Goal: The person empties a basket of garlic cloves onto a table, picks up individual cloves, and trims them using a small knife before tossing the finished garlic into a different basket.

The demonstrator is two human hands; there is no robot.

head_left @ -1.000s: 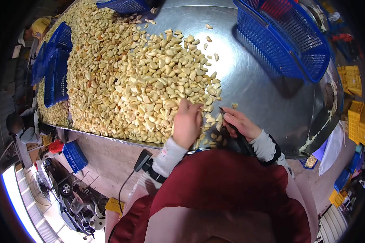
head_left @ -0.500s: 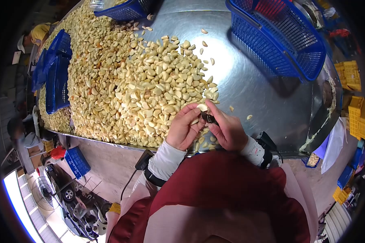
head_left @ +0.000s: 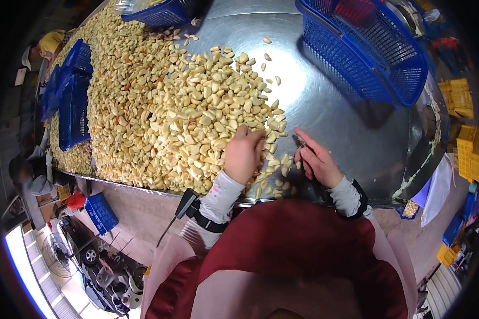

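Observation:
Peeled garlic cloves (head_left: 197, 122) lie in a broad heap on a metal table. My left hand (head_left: 243, 155) is at the heap's right edge, back upward, with its fingers bent down among the cloves. Its fingertips are largely hidden, so what they pinch does not show. To the right, my right hand (head_left: 319, 162) hovers over the bare metal beside a few loose cloves (head_left: 285, 166). Its index finger reaches forward while the thumb and other fingers curl in. Something small and dark shows between index finger and thumb, too little visible to name.
A large blue basket (head_left: 356, 58) stands at the table's (head_left: 351, 138) back right. Another blue basket (head_left: 162, 15) is at the back, and more blue baskets (head_left: 74, 106) rest on the left of the heap. A person in yellow (head_left: 50, 42) is at the far left.
My hands, together around a clove and a small dark tool before, have parted. The left has turned palm-down onto the heap; the right has moved right. The clove no longer shows between them.

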